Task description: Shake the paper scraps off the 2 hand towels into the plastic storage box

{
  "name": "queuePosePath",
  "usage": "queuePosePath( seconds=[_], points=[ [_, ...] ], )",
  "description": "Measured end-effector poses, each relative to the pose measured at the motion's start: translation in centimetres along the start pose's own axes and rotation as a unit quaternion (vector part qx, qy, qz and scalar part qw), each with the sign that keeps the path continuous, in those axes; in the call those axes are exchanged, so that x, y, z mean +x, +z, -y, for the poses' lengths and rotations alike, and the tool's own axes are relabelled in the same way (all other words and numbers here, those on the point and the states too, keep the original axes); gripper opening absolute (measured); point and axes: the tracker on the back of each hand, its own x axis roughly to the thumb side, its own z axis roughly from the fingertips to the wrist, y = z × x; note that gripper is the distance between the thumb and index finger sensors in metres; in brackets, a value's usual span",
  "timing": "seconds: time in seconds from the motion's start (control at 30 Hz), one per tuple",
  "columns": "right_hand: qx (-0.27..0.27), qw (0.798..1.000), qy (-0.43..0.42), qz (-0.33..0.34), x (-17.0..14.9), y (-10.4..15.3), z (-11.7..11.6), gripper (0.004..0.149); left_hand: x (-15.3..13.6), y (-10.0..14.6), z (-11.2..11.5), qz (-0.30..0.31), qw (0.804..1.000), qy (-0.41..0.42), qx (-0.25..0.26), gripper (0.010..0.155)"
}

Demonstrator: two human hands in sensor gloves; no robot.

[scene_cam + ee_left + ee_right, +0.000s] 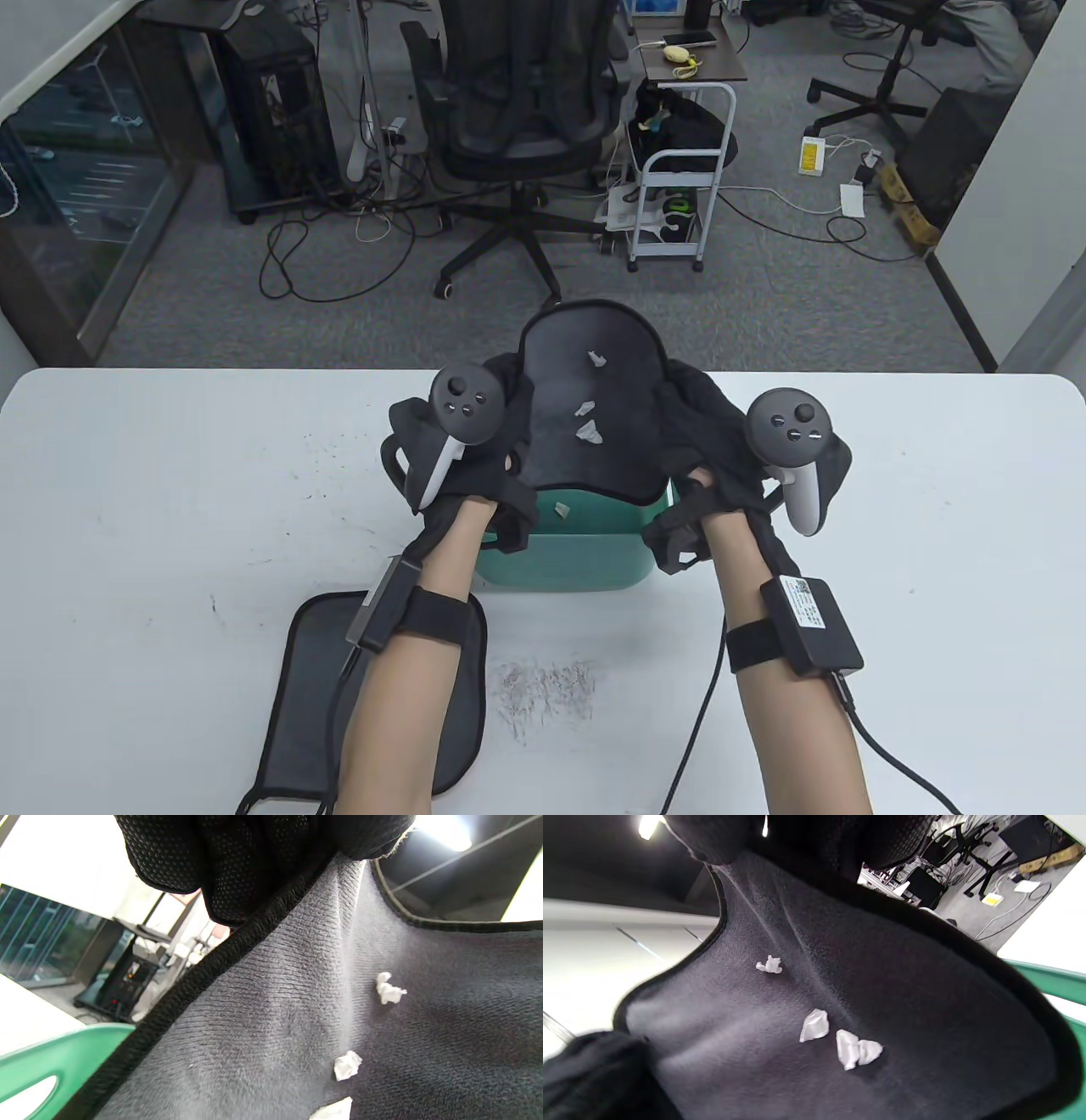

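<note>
Over box point(556, 560), towel point(585, 399) edges gripped

1. A dark grey towel point(925, 993) fills most of the frame, its surface sagging toward the lower middle, with a black stitched edge curving along the left and across the right.
2. Gloved fingers point(814, 836) of the right hand point(797, 832) hang in at the top centre and pinch the towel's edge.
3. Three white paper scraps lie on the cloth: a small one point(770, 965) left of centre, a second point(814, 1024) below it, and a larger crumpled one point(857, 1053) just to the right.
4. A green box rim point(1052, 981) shows at the right edge, behind the towel.
5. More black glove fabric point(589, 1073), blurred, sits in the lower left corner.
6. Office chairs point(967, 849) and floor cables point(1014, 914) appear at upper right.
</note>
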Motion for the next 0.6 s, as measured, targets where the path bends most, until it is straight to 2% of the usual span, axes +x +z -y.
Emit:
queuePosePath(
  seconds=[0.13,0.23,0.43,0.6],
  points=[
    [0.048,0.998,0.035,-0.007,-1.1,0.1,-1.5,0.039,-1.1,0.5,2.1,-0.004,0.999,-0.007,-0.049,0.041],
    [0.069,0.997,0.037,-0.020,-1.5,0.0,-1.7,0.039,-1.5,0.7,2.7,-0.002,0.997,-0.009,-0.071,0.041],
    [0.057,0.998,0.013,-0.023,-2.2,-0.1,-1.4,0.039,-2.3,0.6,2.3,-0.007,0.998,0.006,-0.060,0.041],
    [0.010,0.999,-0.010,-0.034,-3.3,-0.2,-0.7,0.039,-3.6,0.1,1.8,-0.033,0.999,0.029,-0.024,0.041]
  ],
)
